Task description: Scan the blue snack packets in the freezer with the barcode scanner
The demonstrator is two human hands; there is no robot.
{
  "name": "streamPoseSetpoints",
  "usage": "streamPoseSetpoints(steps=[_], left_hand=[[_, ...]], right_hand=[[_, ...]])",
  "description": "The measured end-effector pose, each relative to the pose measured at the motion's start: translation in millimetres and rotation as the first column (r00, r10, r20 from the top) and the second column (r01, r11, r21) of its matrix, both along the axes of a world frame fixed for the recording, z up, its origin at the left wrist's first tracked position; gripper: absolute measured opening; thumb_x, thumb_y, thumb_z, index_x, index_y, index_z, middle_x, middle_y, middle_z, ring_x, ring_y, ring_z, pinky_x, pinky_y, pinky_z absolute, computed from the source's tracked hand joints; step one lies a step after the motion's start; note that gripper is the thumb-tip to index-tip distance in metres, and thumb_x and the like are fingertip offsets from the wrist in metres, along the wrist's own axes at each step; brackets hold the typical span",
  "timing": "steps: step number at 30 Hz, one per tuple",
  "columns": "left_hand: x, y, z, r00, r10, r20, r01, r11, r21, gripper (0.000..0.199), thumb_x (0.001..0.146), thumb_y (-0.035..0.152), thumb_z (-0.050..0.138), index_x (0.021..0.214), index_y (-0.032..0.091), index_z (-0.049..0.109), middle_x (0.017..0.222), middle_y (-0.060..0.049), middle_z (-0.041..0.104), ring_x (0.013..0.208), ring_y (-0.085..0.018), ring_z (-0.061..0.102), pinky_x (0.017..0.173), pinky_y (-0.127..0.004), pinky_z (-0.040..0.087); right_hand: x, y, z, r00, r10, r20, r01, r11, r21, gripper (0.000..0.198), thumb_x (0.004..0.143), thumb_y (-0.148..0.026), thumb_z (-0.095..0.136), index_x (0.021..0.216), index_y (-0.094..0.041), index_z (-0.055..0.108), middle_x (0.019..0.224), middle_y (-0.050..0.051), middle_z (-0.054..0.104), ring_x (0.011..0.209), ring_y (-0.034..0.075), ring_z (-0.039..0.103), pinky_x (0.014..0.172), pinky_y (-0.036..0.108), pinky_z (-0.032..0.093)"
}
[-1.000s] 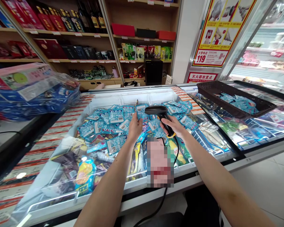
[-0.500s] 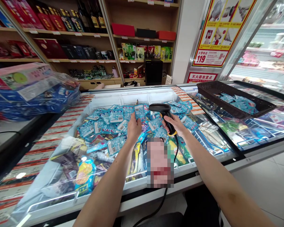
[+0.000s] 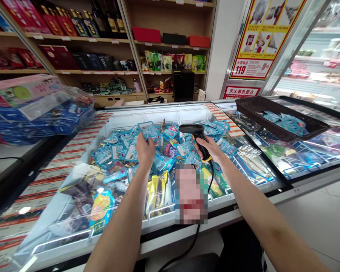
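Holding in the left hand (image 3: 145, 149) a flat light-blue plastic packet (image 3: 148, 130), pinched near its lower edge and lifted over a loose pile of similar light-blue packets (image 3: 132, 153) at the white chest freezer (image 3: 147, 117). Cannot tell how deep the pile goes. Grasping in the right hand (image 3: 208, 147), by the handle, a pistol-shaped black scanner with yellow trim (image 3: 197, 131), near the packet, to its right, and not touching it. Probably in the middle of scanning work; cannot tell whether before or after the reading of this packet. For good work, grip only the edge, without covering the printed side, too small here to read. Stretch the film flat, because of likely wrinkles and shine. Turn the print squarely toward the scanner nose, leaving some room between. Hold the right wrist quiet, with the black cable (image 3: 212, 177) slack and free. Avoid dropping the packet back among unread ones, and avoid mixing with those in the dark-brown woven basket (image 3: 314, 128), well apart at the right
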State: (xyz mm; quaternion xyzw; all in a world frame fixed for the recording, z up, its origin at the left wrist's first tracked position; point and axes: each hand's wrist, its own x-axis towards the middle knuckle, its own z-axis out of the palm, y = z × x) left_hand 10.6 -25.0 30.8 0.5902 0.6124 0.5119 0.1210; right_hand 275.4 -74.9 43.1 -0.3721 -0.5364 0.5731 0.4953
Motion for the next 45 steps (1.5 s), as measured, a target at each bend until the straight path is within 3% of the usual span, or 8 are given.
streamPoseSetpoints(steps=[3,8,13,18,23,30,38,45], left_hand=[[-3,-2,5.5,0.998,0.07,0.009,-0.069,0.996,-0.06,0.039,0.09,0.027,0.041,0.123,0.012,0.054,0.093,-0.013,0.068,0.074,-0.026,0.07,0.077,-0.042,0.055],[-6,-5,9.7,0.971,0.178,-0.161,-0.182,0.983,-0.011,0.056,0.087,0.022,0.042,0.139,0.002,0.045,0.128,-0.026,0.06,0.12,-0.037,0.057,0.105,-0.052,0.04],[-6,-9,7.9,0.942,0.179,-0.285,-0.193,0.981,-0.021,0.064,0.087,0.02,0.04,0.146,-0.003,0.033,0.135,-0.032,0.051,0.126,-0.041,0.051,0.105,-0.059,0.037],[1,-22,11.0,0.859,0.288,-0.423,-0.276,0.957,0.091,0.062,0.084,0.023,0.051,0.144,0.011,0.042,0.145,-0.027,0.042,0.134,-0.045,0.036,0.103,-0.066,0.03],[15,-23,6.2,0.819,0.033,-0.572,-0.002,0.998,0.056,0.047,0.091,0.031,0.049,0.137,0.02,0.053,0.139,-0.017,0.053,0.131,-0.039,0.042,0.105,-0.058,0.029],[44,-18,-12.3,0.763,-0.305,-0.57,0.308,0.947,-0.093,0.044,0.096,0.043,0.045,0.132,0.022,0.058,0.13,-0.012,0.064,0.124,-0.03,0.054,0.103,-0.047,0.033],[50,-12,-23.3,0.655,-0.464,-0.596,0.437,0.876,-0.202,0.053,0.094,0.049,0.049,0.142,0.026,0.05,0.136,-0.012,0.06,0.132,-0.03,0.047,0.107,-0.049,0.03],[43,-4,-23.2,0.811,-0.414,-0.413,0.373,0.91,-0.181,0.062,0.083,0.04,0.065,0.14,0.02,0.05,0.123,-0.013,0.057,0.118,-0.03,0.052,0.1,-0.043,0.04]], right_hand=[[0,1,-1,1.0,-0.007,-0.007,0.007,1.0,-0.008,0.048,0.072,-0.063,0.071,0.084,-0.019,0.053,0.065,-0.003,0.058,0.041,0.008,0.048,0.036,0.022,0.041],[2,2,-2,1.0,0.006,-0.022,-0.006,1.0,0.004,0.044,0.076,-0.059,0.071,0.083,-0.018,0.054,0.064,-0.003,0.058,0.041,0.008,0.048,0.035,0.023,0.04],[6,4,-6,1.0,0.024,0.001,-0.024,1.0,0.01,0.042,0.079,-0.058,0.068,0.082,-0.019,0.054,0.06,-0.003,0.056,0.041,0.009,0.05,0.037,0.022,0.042],[7,6,-7,1.0,0.002,-0.011,-0.002,1.0,-0.017,0.044,0.076,-0.059,0.071,0.085,-0.019,0.054,0.066,-0.003,0.059,0.042,0.009,0.051,0.036,0.022,0.042],[10,8,-6,1.0,-0.023,-0.003,0.023,1.0,-0.007,0.045,0.075,-0.06,0.071,0.082,-0.019,0.054,0.066,-0.003,0.059,0.042,0.009,0.051,0.036,0.023,0.043],[13,10,-4,0.996,-0.094,-0.013,0.093,0.996,-0.015,0.045,0.073,-0.06,0.071,0.087,-0.021,0.053,0.066,-0.004,0.059,0.042,0.009,0.049,0.036,0.023,0.043],[10,8,-1,0.996,-0.09,0.025,0.09,0.996,-0.003,0.045,0.073,-0.061,0.07,0.083,-0.021,0.052,0.065,-0.004,0.058,0.042,0.008,0.049,0.036,0.023,0.042],[10,7,-3,0.996,-0.094,0.006,0.094,0.996,0.001,0.043,0.074,-0.059,0.07,0.087,-0.021,0.053,0.066,-0.004,0.058,0.042,0.009,0.048,0.036,0.023,0.042]])
